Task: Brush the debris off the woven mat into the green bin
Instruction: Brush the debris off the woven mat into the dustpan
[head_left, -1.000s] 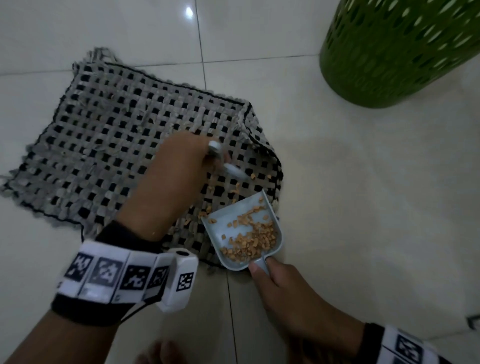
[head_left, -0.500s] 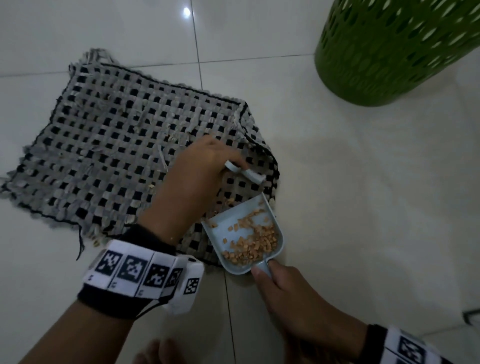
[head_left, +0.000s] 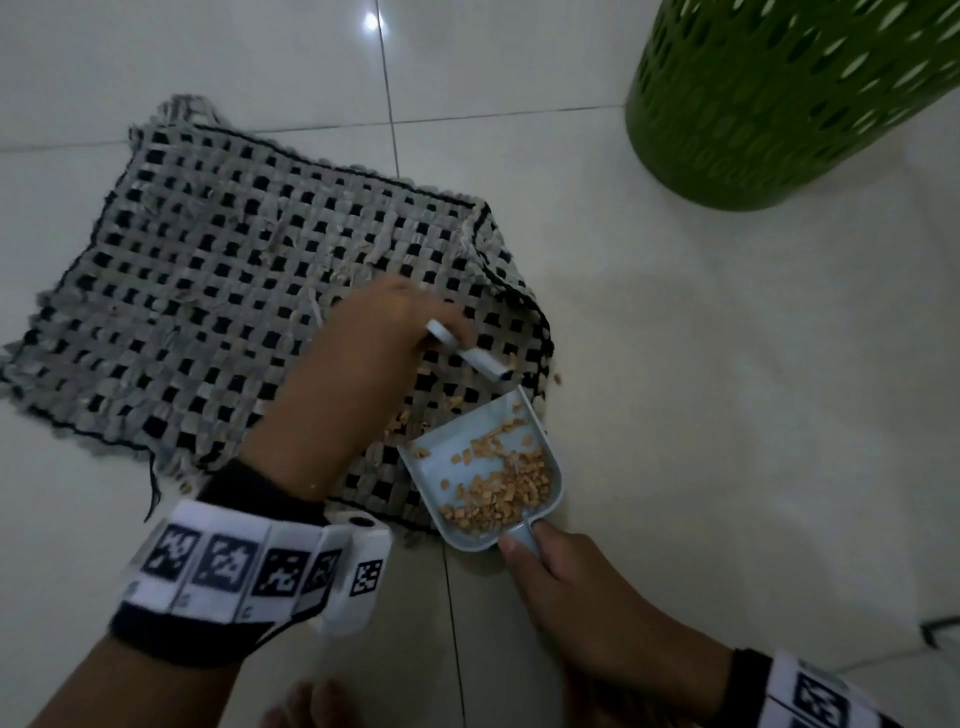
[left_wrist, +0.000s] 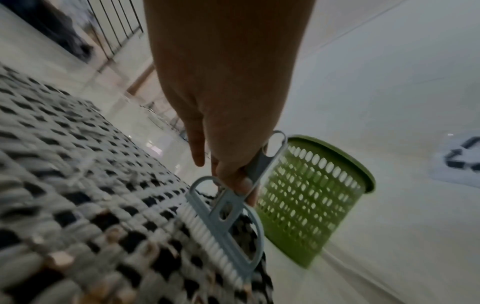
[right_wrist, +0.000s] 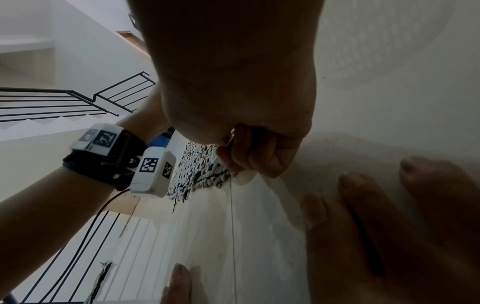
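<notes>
A grey-and-black woven mat (head_left: 218, 291) lies on the tiled floor. My left hand (head_left: 384, 332) grips the handle of a small pale blue brush (head_left: 475, 356) over the mat's right corner; the brush (left_wrist: 226, 224) has white bristles. My right hand (head_left: 566, 582) holds the handle of a pale blue dustpan (head_left: 483, 467) whose mouth rests against the mat's right edge. Orange crumbs (head_left: 498, 488) fill the pan's back. A few more crumbs (head_left: 452, 402) lie on the mat by the pan's mouth. The green perforated bin (head_left: 779, 98) stands at the upper right.
White glossy floor tiles (head_left: 727, 415) surround the mat, with bare floor between the pan and the green bin (left_wrist: 311, 201). A stair railing (right_wrist: 78, 100) shows in the right wrist view. My toes (head_left: 311, 712) are at the bottom edge.
My left hand and the brush swept right and down toward the dustpan, then drew back to the mat's right corner. More crumbs sit in the pan. The right hand stayed put.
</notes>
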